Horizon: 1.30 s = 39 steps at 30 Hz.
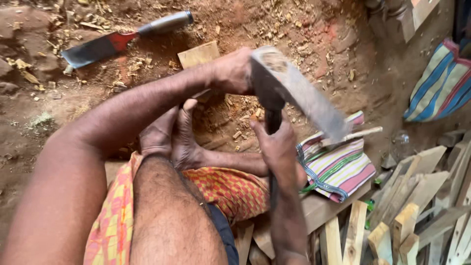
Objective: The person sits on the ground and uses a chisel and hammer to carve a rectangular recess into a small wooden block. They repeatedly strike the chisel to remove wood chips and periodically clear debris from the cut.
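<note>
Steel-grey axe head with broad worn blade (299,93) sits at frame centre, its long axis running from upper left to lower right, edge pointing lower right. Left hand (233,71) clasps its poll; right hand (277,147), just below, grips the dark handle (273,122).

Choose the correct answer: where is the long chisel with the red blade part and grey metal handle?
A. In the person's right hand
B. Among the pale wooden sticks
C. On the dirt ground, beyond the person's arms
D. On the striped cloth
C: the long chisel with the red blade part and grey metal handle lies alone on the reddish dirt ground, untouched, while both hands, left hand and right hand, grip the axe-like tool.
</note>
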Each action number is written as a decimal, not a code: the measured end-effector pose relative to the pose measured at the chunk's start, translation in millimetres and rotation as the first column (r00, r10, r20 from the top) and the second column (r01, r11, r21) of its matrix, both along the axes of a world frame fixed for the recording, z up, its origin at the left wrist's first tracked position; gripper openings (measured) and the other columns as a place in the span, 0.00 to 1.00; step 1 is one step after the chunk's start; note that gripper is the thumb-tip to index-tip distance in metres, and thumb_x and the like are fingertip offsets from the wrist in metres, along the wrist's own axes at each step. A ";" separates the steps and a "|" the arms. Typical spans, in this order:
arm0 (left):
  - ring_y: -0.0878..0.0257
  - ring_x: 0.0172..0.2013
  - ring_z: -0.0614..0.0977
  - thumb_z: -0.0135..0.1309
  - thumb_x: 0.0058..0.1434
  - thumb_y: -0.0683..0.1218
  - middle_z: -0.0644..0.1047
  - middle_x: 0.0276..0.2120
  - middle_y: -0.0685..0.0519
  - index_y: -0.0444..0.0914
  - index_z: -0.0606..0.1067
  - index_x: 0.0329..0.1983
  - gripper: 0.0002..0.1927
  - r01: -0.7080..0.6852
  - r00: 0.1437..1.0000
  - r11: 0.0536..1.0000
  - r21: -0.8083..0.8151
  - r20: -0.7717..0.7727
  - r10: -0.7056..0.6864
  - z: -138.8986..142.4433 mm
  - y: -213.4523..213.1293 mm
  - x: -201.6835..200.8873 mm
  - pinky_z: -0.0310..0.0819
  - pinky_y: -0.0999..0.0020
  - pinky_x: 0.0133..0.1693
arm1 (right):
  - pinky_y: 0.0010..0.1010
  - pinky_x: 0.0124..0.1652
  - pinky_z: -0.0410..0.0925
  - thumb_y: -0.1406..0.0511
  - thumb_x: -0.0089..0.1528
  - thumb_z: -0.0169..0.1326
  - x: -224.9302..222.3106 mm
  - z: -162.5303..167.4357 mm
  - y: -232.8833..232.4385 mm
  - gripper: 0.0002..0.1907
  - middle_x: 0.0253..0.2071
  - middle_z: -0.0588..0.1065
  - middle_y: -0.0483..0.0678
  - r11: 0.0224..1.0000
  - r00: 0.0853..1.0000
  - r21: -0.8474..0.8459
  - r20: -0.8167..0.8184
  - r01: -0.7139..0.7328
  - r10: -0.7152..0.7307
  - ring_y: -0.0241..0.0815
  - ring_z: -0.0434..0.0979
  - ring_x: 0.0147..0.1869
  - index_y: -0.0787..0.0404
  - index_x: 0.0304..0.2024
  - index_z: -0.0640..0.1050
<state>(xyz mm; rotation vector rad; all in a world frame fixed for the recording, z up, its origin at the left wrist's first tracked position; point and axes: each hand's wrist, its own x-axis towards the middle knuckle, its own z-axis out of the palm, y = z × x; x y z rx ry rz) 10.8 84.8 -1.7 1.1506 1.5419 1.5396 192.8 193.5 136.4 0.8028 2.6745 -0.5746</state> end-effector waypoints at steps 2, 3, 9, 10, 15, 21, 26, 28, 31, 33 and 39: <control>0.62 0.30 0.85 0.61 0.56 0.44 0.81 0.34 0.51 0.37 0.76 0.46 0.15 0.019 1.000 0.998 0.067 0.006 -0.020 1.1 -5.0 3.2 0.85 0.67 0.32 | 0.31 0.32 0.66 0.65 0.58 0.72 29.5 -29.0 -2.6 0.23 0.31 0.75 0.47 0.991 0.954 -0.111 -0.281 0.072 -0.101 0.39 0.73 0.32 0.67 0.48 0.74; 0.62 0.30 0.85 0.61 0.55 0.43 0.82 0.34 0.51 0.38 0.77 0.46 0.15 0.025 1.000 0.997 0.075 -0.018 -0.024 1.6 -7.4 3.0 0.84 0.66 0.32 | 0.28 0.26 0.64 0.69 0.57 0.69 44.9 -37.0 -3.1 0.19 0.28 0.74 0.45 0.910 0.914 -0.359 -0.260 0.208 -0.312 0.36 0.71 0.27 0.64 0.46 0.74; 0.61 0.24 0.81 0.59 0.58 0.48 0.79 0.27 0.51 0.38 0.76 0.34 0.09 0.074 0.997 0.961 -0.267 0.049 -0.063 8.7 -4.1 0.7 0.79 0.63 0.26 | 0.25 0.22 0.63 0.73 0.59 0.65 51.8 76.1 43.8 0.14 0.27 0.73 0.44 0.912 0.399 -0.409 -0.835 0.007 -0.378 0.33 0.70 0.24 0.63 0.45 0.75; 0.61 0.24 0.80 0.57 0.60 0.49 0.78 0.27 0.51 0.38 0.76 0.35 0.09 0.101 0.991 0.944 -0.315 0.116 -0.067 9.7 -0.2 -0.1 0.78 0.62 0.24 | 0.24 0.22 0.63 0.72 0.59 0.65 35.2 106.9 53.9 0.14 0.26 0.72 0.44 0.960 0.304 -0.279 -0.917 -0.030 -0.257 0.33 0.70 0.23 0.63 0.44 0.75; 0.63 0.26 0.80 0.58 0.59 0.47 0.78 0.30 0.50 0.39 0.75 0.39 0.09 0.069 0.994 0.957 -0.283 0.105 -0.041 12.4 9.4 -2.6 0.80 0.65 0.27 | 0.24 0.20 0.63 0.69 0.60 0.65 -21.4 122.9 47.3 0.12 0.24 0.72 0.44 0.995 0.416 -0.067 -0.904 0.078 -0.093 0.33 0.70 0.22 0.62 0.43 0.74; 0.65 0.34 0.82 0.59 0.60 0.46 0.81 0.39 0.50 0.37 0.75 0.51 0.17 -0.003 0.999 0.997 0.080 0.035 0.000 5.3 -4.4 0.0 0.82 0.68 0.34 | 0.24 0.19 0.63 0.65 0.62 0.65 19.2 -52.9 5.2 0.13 0.22 0.72 0.45 0.909 0.958 -0.314 0.009 0.274 -0.285 0.33 0.70 0.19 0.62 0.41 0.74; 0.64 0.27 0.82 0.58 0.60 0.48 0.80 0.30 0.52 0.40 0.77 0.39 0.08 0.145 0.986 0.970 -0.195 0.107 -0.126 -7.4 -6.1 -6.4 0.82 0.68 0.28 | 0.23 0.23 0.63 0.75 0.61 0.65 22.3 27.2 -5.3 0.09 0.32 0.76 0.45 0.789 0.876 -0.605 -0.316 0.110 -0.365 0.31 0.71 0.26 0.63 0.40 0.77; 0.64 0.26 0.81 0.60 0.60 0.50 0.78 0.28 0.53 0.39 0.76 0.37 0.10 0.165 0.981 0.956 -0.244 0.143 -0.133 -9.2 -5.8 -6.0 0.80 0.67 0.26 | 0.23 0.23 0.65 0.77 0.66 0.56 8.4 77.2 -4.3 0.15 0.32 0.72 0.42 0.701 0.636 -0.711 -0.568 -0.058 -0.522 0.29 0.67 0.25 0.58 0.52 0.72; 0.64 0.28 0.81 0.58 0.59 0.47 0.79 0.28 0.53 0.38 0.77 0.36 0.08 0.106 0.993 0.973 -0.203 0.077 -0.092 -7.7 -7.3 -2.8 0.80 0.66 0.28 | 0.23 0.24 0.68 0.70 0.73 0.57 -9.6 94.6 3.2 0.12 0.33 0.76 0.43 0.923 0.681 -0.370 -0.704 -0.111 -0.201 0.30 0.75 0.25 0.55 0.56 0.71; 0.62 0.28 0.82 0.57 0.59 0.47 0.79 0.29 0.52 0.38 0.76 0.37 0.08 0.148 0.983 0.958 -0.246 0.142 -0.116 -7.3 -7.1 -1.2 0.82 0.63 0.29 | 0.24 0.27 0.70 0.67 0.69 0.61 -12.8 60.2 2.9 0.18 0.34 0.76 0.44 0.957 0.874 -0.289 -0.463 0.008 -0.147 0.31 0.75 0.28 0.58 0.58 0.70; 0.54 0.40 0.82 0.56 0.64 0.42 0.80 0.40 0.50 0.34 0.76 0.47 0.10 0.016 0.991 0.957 0.288 -0.135 0.024 -41.2 1.2 0.3 0.81 0.59 0.42 | 0.27 0.28 0.69 0.62 0.58 0.69 -6.6 -51.9 -10.5 0.22 0.25 0.75 0.45 0.971 0.979 -0.199 -0.126 0.132 -0.159 0.35 0.73 0.27 0.63 0.52 0.77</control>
